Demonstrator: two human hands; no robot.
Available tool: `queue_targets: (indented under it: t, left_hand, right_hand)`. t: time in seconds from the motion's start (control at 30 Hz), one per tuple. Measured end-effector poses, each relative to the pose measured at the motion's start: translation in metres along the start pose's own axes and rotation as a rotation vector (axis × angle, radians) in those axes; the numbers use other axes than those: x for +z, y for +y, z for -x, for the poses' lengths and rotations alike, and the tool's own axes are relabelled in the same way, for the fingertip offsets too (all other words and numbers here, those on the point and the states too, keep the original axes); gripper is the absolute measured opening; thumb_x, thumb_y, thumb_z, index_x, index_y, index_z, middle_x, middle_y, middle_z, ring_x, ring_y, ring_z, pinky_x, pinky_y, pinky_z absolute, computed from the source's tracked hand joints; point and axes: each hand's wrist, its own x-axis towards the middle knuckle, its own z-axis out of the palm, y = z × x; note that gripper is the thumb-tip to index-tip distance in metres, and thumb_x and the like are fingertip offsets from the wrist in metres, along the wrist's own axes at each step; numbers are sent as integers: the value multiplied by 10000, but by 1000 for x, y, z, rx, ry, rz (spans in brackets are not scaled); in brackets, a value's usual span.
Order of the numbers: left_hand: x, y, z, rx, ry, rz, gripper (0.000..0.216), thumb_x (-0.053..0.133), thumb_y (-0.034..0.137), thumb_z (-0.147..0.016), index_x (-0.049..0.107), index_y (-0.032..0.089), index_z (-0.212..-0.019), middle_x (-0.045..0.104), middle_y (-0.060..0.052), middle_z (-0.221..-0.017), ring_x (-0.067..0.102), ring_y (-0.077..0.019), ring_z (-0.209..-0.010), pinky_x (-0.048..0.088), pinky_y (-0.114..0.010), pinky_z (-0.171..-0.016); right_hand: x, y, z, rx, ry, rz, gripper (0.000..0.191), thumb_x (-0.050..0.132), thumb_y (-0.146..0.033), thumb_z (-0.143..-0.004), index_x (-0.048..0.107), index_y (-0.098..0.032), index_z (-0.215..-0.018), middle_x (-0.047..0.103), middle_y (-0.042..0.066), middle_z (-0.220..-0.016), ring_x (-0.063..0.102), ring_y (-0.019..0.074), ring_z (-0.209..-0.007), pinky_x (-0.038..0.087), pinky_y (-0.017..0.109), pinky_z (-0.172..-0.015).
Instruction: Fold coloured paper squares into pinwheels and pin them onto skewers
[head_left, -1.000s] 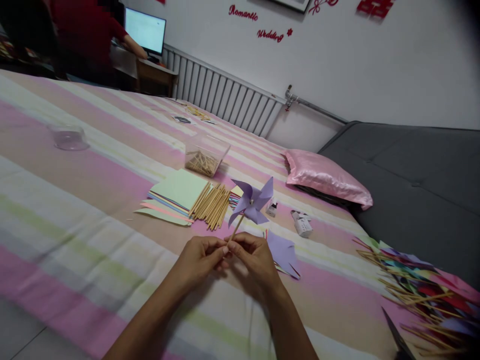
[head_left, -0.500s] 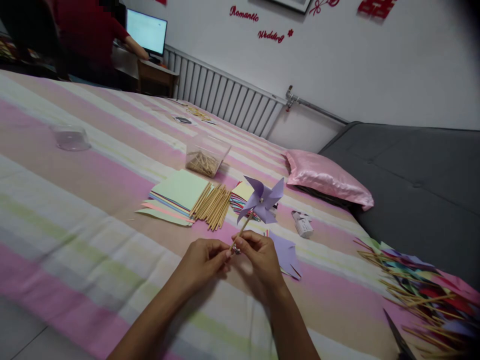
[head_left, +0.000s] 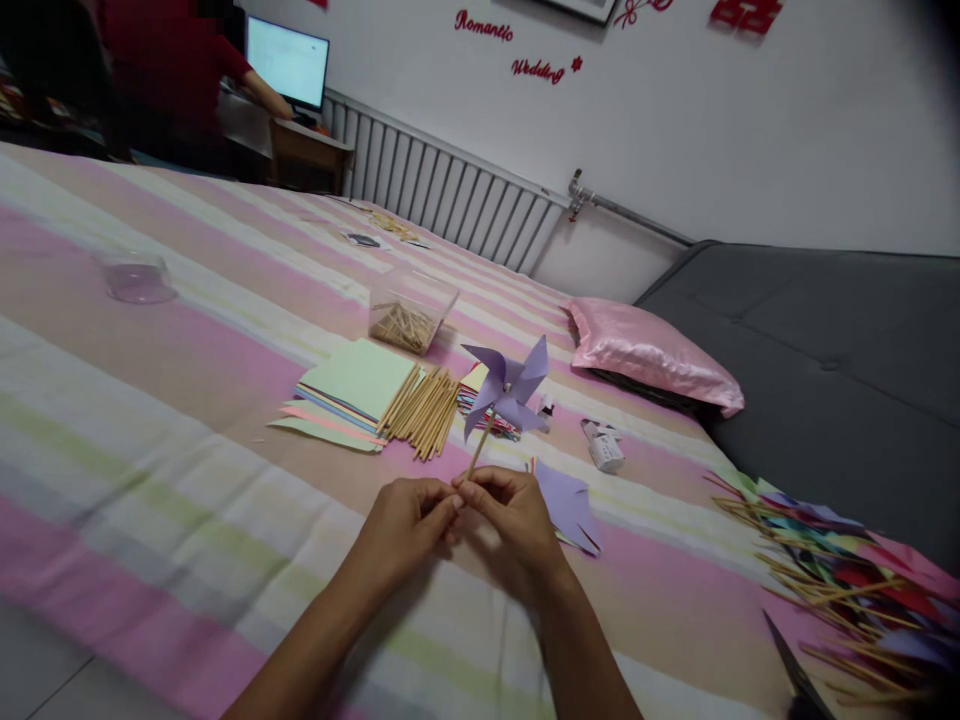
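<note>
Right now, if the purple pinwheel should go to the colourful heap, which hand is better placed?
Probably the right hand: its fingers hold the purple pinwheel by its stick, and it is nearer the heap than the left hand.

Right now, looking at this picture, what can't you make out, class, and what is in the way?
- Stick, lower end: head view, hidden by the left hand and right hand.
- Papers behind the pinwheel: head view, partly covered by it.
- Scissors: head view, cut off by the bottom edge.
- White box: head view, print too small and blurred.
- Monitor: head view, screen text too small.
</note>
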Motion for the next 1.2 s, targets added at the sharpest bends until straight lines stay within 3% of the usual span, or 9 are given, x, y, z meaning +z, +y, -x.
queue_targets:
  t: [0.2, 0.43, 0.6, 0.73, 0.93, 1.2]
  left_hand:
    - [5, 0, 3, 38, 18, -407, 290, 469, 357, -818, 643, 177, -672, 650, -35, -615, 557, -167, -570, 337, -245, -545]
    - [29, 6, 5, 2, -35, -746, 352, 419, 445, -837, 681, 224, -754, 689, -56, -697, 602, -214, -663, 304, -266, -554]
    - [43, 3, 3, 16, 26, -887, 386, 395, 531, -823, 693, 286, -831, 703, -62, -746, 620, -282, -731, 319, -294, -552]
    - [46, -2, 3, 68, 58, -899, 396, 396, 545, -822, 690, 286, -878, 712, -75, -827, 623, -294, -749, 339, -308, -557]
    - [47, -8, 11, 122, 165, -832, 373, 448, 532, -814, 685, 259, -904, 713, -73, -879, 613, -258, -699, 361, -304, -567]
    - [45, -8, 28, 290, 293, -731, 336, 470, 442, -819, 685, 189, -868, 697, -69, -775, 608, -223, -696, 378, -277, -581]
  right_hand:
    - [-9, 5, -10, 42, 223, -89, 252, 673, -387, -736, 644, -140, -777, 709, 70, -733, 647, 137, -612, 447, 208, -513]
    - [-29, 32, -27, -137, 644, -25, 168, 580, -322, -782, 592, -157, -811, 668, 14, -694, 614, 105, -532, 436, 175, -440]
    - [-47, 31, -17, -244, 917, 123, 157, 536, -303, -816, 593, -166, -865, 680, 22, -776, 637, 114, -576, 512, 216, -553]
    - [-58, 33, 6, -211, 1106, 178, 193, 517, -333, -830, 601, -168, -884, 686, 34, -783, 633, 125, -567, 518, 226, -561]
    - [-61, 41, 47, -144, 1238, 165, 220, 471, -349, -848, 588, -167, -888, 700, 57, -830, 622, 126, -545, 501, 222, -494]
    - [-46, 39, 80, -109, 1212, 215, 166, 496, -299, -832, 596, -170, -860, 700, 29, -780, 614, 114, -526, 492, 206, -496]
